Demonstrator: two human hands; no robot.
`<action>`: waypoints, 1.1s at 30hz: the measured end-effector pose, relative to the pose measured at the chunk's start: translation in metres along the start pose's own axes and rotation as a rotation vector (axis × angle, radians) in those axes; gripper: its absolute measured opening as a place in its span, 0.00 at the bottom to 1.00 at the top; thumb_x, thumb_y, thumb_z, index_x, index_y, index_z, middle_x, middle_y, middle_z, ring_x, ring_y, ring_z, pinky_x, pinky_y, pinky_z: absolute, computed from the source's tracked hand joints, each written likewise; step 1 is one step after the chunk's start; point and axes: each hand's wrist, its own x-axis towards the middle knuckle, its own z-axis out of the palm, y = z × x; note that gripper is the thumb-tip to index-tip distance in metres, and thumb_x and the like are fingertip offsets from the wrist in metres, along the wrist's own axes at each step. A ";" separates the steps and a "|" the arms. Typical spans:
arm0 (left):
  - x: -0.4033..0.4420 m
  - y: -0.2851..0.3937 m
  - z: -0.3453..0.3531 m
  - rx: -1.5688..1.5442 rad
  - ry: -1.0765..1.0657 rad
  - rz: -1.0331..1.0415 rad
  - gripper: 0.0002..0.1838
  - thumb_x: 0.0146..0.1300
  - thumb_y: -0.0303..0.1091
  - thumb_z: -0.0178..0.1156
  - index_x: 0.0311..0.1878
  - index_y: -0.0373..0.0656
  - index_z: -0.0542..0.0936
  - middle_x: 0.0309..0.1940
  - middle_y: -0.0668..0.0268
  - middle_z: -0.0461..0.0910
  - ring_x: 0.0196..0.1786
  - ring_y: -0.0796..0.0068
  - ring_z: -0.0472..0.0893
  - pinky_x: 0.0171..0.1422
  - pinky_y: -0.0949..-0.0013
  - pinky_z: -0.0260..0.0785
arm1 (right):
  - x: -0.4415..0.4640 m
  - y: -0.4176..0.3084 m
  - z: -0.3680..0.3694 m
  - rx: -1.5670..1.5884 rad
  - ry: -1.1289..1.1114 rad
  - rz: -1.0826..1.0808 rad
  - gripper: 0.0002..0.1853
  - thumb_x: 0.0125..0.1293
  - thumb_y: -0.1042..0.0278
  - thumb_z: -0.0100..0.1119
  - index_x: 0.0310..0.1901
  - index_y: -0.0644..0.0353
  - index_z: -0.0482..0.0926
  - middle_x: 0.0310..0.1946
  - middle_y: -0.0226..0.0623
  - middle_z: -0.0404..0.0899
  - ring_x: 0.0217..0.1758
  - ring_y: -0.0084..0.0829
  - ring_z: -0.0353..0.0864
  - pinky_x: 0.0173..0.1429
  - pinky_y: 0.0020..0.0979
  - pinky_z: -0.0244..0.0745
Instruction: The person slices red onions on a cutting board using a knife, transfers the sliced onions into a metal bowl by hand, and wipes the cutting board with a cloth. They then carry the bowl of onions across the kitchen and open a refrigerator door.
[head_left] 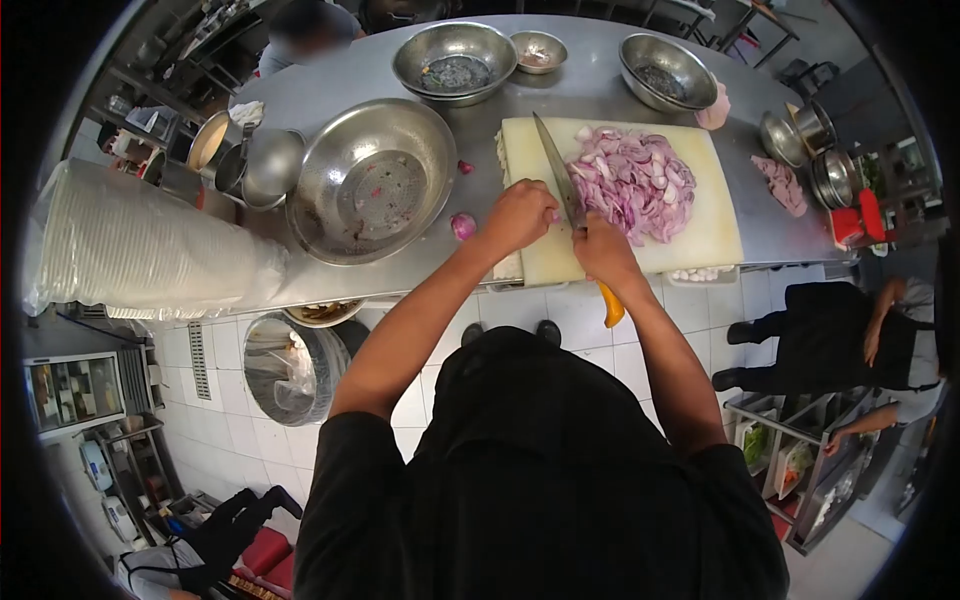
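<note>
My right hand grips a large kitchen knife by its yellow handle. Its blade points away from me, along the left side of a heap of sliced red onion. The heap lies on a pale cutting board. To the left of the blade, my left hand is closed over the board's left part, with a small purplish bit of red onion at its fingertips. A red onion and a smaller onion piece lie on the steel table, left of the board.
A wide steel bowl with scraps stands left; more steel bowls stand at the back. Stacked plastic containers fill the table's left end. A lined bin stands on the floor. Another person is at the right.
</note>
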 end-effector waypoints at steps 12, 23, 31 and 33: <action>-0.004 0.038 0.020 -0.461 0.220 -0.716 0.10 0.59 0.26 0.64 0.38 0.28 0.88 0.27 0.55 0.88 0.28 0.75 0.87 0.36 0.73 0.80 | -0.018 -0.034 -0.034 0.075 -0.158 0.055 0.14 0.67 0.71 0.47 0.46 0.75 0.73 0.30 0.62 0.83 0.23 0.49 0.85 0.31 0.45 0.80; -0.008 0.035 0.025 -0.469 0.266 -0.684 0.09 0.59 0.26 0.64 0.39 0.30 0.88 0.26 0.58 0.88 0.28 0.77 0.86 0.36 0.73 0.79 | -0.012 -0.036 -0.032 0.025 -0.185 0.022 0.16 0.67 0.71 0.48 0.48 0.77 0.72 0.35 0.62 0.82 0.24 0.49 0.85 0.35 0.45 0.82; -0.016 0.029 0.033 -0.543 0.286 -0.702 0.09 0.60 0.25 0.63 0.39 0.30 0.88 0.27 0.58 0.88 0.28 0.77 0.86 0.37 0.73 0.80 | -0.011 -0.035 -0.028 0.054 -0.187 0.043 0.16 0.66 0.72 0.48 0.49 0.77 0.70 0.36 0.63 0.82 0.24 0.49 0.85 0.27 0.42 0.81; -0.013 0.029 0.032 -0.533 0.293 -0.685 0.09 0.61 0.25 0.63 0.39 0.30 0.88 0.27 0.58 0.88 0.28 0.76 0.86 0.37 0.73 0.80 | -0.017 -0.049 -0.040 0.038 -0.205 0.074 0.16 0.66 0.72 0.48 0.49 0.77 0.70 0.36 0.62 0.82 0.24 0.49 0.85 0.28 0.42 0.81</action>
